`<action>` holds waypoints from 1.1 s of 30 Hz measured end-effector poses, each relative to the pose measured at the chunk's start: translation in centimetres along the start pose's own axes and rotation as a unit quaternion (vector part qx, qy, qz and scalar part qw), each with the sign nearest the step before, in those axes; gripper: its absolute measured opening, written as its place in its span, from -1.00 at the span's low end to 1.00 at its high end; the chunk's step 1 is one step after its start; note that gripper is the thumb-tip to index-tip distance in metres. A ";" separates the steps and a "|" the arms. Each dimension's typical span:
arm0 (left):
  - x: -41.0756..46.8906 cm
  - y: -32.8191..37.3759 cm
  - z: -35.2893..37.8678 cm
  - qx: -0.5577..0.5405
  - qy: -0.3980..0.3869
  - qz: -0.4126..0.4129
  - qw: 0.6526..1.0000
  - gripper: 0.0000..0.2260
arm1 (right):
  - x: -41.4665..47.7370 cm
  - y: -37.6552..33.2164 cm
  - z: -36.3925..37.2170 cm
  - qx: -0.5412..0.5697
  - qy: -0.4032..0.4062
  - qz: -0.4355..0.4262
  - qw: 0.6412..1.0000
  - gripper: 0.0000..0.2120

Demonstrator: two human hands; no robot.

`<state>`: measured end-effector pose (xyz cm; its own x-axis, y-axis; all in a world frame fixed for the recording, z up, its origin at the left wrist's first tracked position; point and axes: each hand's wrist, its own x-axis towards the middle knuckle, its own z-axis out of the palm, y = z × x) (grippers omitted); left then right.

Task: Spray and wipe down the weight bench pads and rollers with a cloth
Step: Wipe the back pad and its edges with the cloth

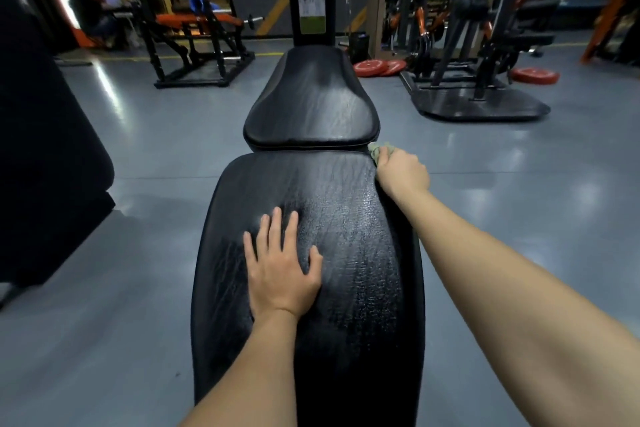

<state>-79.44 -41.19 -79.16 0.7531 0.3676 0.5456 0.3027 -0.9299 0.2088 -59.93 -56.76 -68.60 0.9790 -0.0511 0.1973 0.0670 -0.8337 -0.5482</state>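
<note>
Hidden: cloth [381, 148] mostly under right hand [402, 173]; only a greenish fold visible.
Cut off: near end of long pad [349, 288].
Cloth position: far right corner of long pad, beside seat pad [311, 104].
Right fingers: curled round cloth.
Left hand [282, 269]: flat on long pad, fingers straight, slightly spread.
Pad surface: black, creased, glossy.

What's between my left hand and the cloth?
Only bare black surface of the long pad, in the head view: left hand flat on it, right hand gripping the cloth at its far right corner.

Black pads [311, 253], greenish cloth [375, 151]
</note>
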 end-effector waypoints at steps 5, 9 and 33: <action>0.0 -0.1 0.0 0.002 -0.003 -0.001 1.000 -0.37 | 1.6 -0.9 0.9 -0.005 -0.022 -0.009 1.000 -0.51; 0.1 0.0 0.0 0.001 -0.007 -0.005 1.000 -0.37 | -0.1 1.0 1.5 0.003 0.023 -0.035 0.999 -0.48; -0.1 0.2 -0.4 -0.011 -0.007 -0.004 1.000 -0.37 | -5.5 3.9 -0.6 0.072 -0.009 0.048 0.996 -0.51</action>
<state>-79.73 -41.39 -78.86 0.7590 0.3744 0.5327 0.2956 -0.9271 0.2304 -65.16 -60.01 -71.34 0.9855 -0.1150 0.1245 -0.0008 -0.7380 -0.6748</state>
